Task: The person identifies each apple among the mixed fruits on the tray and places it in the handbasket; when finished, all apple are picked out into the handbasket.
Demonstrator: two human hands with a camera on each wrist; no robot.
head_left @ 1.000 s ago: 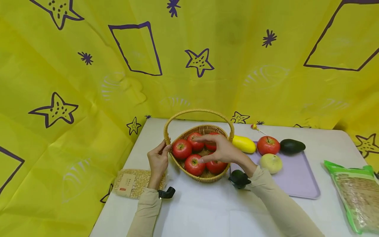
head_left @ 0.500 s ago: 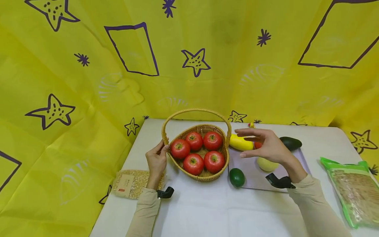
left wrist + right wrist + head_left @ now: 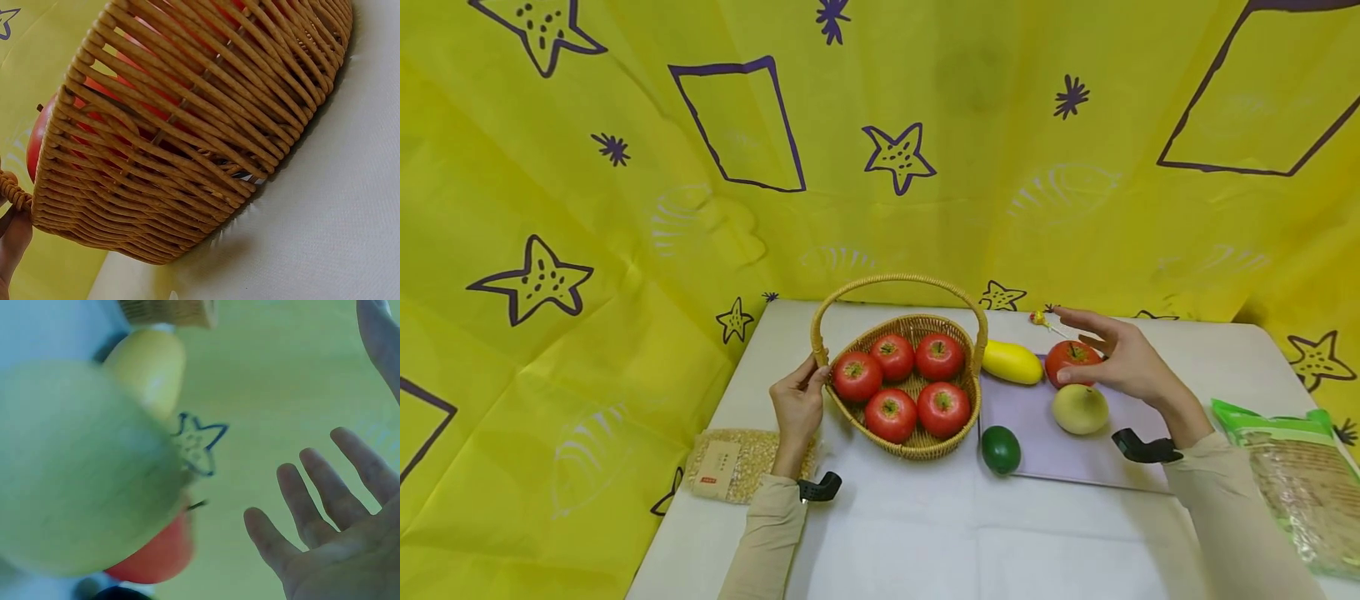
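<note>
A wicker basket (image 3: 917, 454) with a tall arched handle (image 3: 898, 277) holds several red apples (image 3: 891, 417). At its left side my left hand (image 3: 797, 408) grips the lower end of the handle between thumb and fingers. The left wrist view shows the woven basket wall (image 3: 187, 162) up close, with the thumb (image 3: 15, 240) at the handle's base. Over the purple tray (image 3: 1037, 442), my right hand (image 3: 1131, 362) hovers with fingers spread, just above another red apple (image 3: 1071, 360). A pale round melon-like fruit (image 3: 1080, 410) lies in front of that apple.
A yellow elongated fruit (image 3: 1013, 362) lies at the tray's back left, a dark green oval one (image 3: 1001, 450) at its front left corner. A lollipop (image 3: 1039, 318) lies behind. A bag of yellow grains (image 3: 730, 475) is at left, a green-edged bag (image 3: 1292, 483) at right.
My right hand has moved right, from over the basket to above the apple by the tray. The apples in the basket stay put, and my left hand keeps its grip on the handle.
</note>
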